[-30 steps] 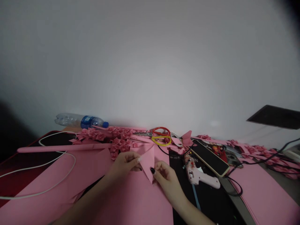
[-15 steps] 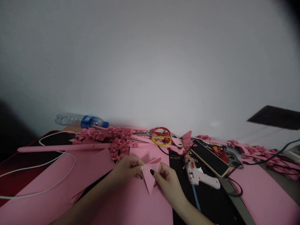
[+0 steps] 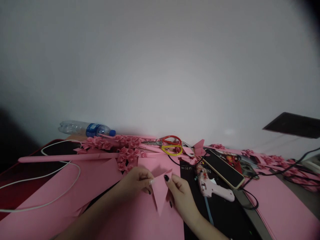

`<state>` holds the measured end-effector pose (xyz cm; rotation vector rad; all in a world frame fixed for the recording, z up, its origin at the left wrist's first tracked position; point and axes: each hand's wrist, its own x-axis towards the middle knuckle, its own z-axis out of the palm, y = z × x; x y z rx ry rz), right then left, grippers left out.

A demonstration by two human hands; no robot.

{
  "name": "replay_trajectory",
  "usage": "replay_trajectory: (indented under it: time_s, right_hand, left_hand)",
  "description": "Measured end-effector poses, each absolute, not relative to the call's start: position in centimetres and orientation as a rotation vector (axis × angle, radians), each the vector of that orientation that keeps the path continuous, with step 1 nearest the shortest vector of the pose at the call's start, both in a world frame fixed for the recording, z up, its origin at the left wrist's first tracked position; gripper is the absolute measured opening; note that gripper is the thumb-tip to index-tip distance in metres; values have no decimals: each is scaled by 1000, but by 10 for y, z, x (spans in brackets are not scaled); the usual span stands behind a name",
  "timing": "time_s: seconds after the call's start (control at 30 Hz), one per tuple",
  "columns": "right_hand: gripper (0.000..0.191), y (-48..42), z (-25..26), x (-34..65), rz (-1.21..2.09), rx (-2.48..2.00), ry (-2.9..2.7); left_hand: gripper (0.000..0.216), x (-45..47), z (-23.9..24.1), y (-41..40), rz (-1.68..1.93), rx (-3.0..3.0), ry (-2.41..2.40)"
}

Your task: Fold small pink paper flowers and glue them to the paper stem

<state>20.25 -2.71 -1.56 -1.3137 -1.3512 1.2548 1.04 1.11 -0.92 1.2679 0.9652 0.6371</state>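
Note:
A small piece of folded pink paper [image 3: 159, 192], shaped like a triangle with its tip pointing down toward me, is held between both hands. My left hand [image 3: 140, 180] pinches its upper left corner between thumb and fingers. On the other side, my right hand [image 3: 180, 193] grips the upper right edge, its thumb lying on the front near the top corner. Beneath the hands lies a large pink paper sheet [image 3: 150, 226]. Behind them is a cluster of folded pink paper flowers [image 3: 128, 155].
Scissors [image 3: 172, 150] with red and yellow handles lie at the back. To the right are a pink glue gun [image 3: 216, 190], a phone [image 3: 225, 169] and a pink paper stack [image 3: 285, 203]. A plastic bottle [image 3: 87, 129], a pink paper tube [image 3: 67, 157] and a white cable [image 3: 79, 173] are left.
My right thumb has slid up to the top right corner of the folded paper, whose raised upper flap now lies flatter. The paper's tip sits slightly lower. My left hand keeps its pinch.

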Motion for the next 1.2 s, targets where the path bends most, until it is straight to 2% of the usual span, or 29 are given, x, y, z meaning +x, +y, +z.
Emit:
replay_trajectory:
  time_s: [0.3, 0.47, 0.67, 0.93, 1.2]
  right_hand:
    - [41, -26, -7, 200, 1340, -1260, -1187]
    - [49, -26, -10, 202, 1316, -1289, -1163]
    - [41, -24, -7, 202, 1323, -1295, -1082]
    - [48, -25, -9, 204, 1318, -1274, -1041]
    - [37, -24, -7, 201, 1376, -1164, -1063]
  left_hand:
    - [25, 8, -10, 11, 588, 1307, 936]
    - [29, 7, -11, 12, 567, 1329, 894]
    - [28, 6, -8, 11, 557, 1335, 894]
    - [27, 6, -8, 10, 568, 1316, 894]
    - [42, 9, -4, 14, 740, 1141, 1019]
